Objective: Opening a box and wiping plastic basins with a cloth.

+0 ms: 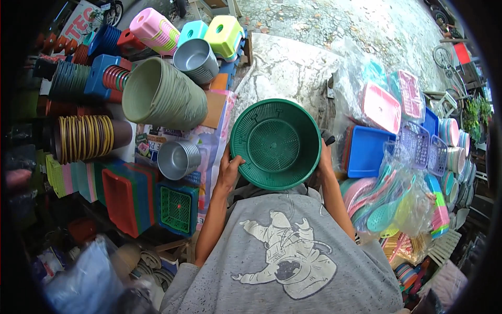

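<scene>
green round basket (pixel 275 144) — gripped at opposite rim edges by left hand (pixel 229 170) and right hand (pixel 324 157) — beside a blue tray (pixel 366 152).

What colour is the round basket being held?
Green, seen clearly in the head view: the round basket.

One green round basket (pixel 275 144), two grey metal buckets (pixel 196 60).

Both bare forearms rise from the lower edge, elbows bent and close to the torso. The left hand (pixel 228 170) is raised, fingers curled inward in a closed grip, thumb on top. The right hand (pixel 324 157) mirrors it opposite, fingers wrapped, mostly hidden.
</scene>
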### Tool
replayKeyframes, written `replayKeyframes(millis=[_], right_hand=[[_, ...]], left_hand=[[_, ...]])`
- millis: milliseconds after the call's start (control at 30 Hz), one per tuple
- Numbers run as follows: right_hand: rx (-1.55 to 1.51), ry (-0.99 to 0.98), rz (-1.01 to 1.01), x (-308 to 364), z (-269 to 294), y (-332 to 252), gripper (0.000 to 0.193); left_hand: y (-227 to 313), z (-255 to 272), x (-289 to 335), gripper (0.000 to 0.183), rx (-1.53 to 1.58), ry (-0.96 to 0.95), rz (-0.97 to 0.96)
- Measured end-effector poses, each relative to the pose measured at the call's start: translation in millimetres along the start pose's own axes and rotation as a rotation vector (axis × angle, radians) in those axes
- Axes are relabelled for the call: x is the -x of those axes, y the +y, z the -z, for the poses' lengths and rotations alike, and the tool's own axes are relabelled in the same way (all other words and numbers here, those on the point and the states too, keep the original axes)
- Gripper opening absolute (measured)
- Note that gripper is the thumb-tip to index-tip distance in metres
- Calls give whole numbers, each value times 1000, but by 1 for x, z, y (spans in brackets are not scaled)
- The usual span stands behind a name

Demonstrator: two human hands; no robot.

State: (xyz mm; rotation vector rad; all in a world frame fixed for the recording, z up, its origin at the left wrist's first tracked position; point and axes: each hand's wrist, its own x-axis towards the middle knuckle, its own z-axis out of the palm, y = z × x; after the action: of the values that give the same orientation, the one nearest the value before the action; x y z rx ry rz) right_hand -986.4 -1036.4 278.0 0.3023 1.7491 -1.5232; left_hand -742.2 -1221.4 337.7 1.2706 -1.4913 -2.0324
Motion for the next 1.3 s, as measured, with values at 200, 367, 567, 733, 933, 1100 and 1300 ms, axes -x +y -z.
replayKeyframes(millis=[200, 367, 567, 733, 933, 1100, 1300], right_hand=[[-45, -93, 20, -69, -56, -79, 37], [-45, -175, 39, -114, -94, -130, 34], [73, -238, -15, -162, -138, -161, 48], [264, -430, -33, -197, -174, -192, 50], [267, -591, -118, -247, -221, -225, 45], [238, -669, -69, -271, -249, -239, 45], [281, -665, -115, -293, -270, -259, 46]], left_hand=[[51, 2, -91, 57, 90, 57, -8], [91, -2, -128, 66, 111, 107, -77], [92, 3, -157, 71, 105, 274, -158], [107, 2, -165, 79, 153, 360, -107], [127, -13, -184, 75, 104, 596, -168], [120, -14, -205, 80, -5, 635, -200], [143, -25, -224, 83, 100, 639, -181]])
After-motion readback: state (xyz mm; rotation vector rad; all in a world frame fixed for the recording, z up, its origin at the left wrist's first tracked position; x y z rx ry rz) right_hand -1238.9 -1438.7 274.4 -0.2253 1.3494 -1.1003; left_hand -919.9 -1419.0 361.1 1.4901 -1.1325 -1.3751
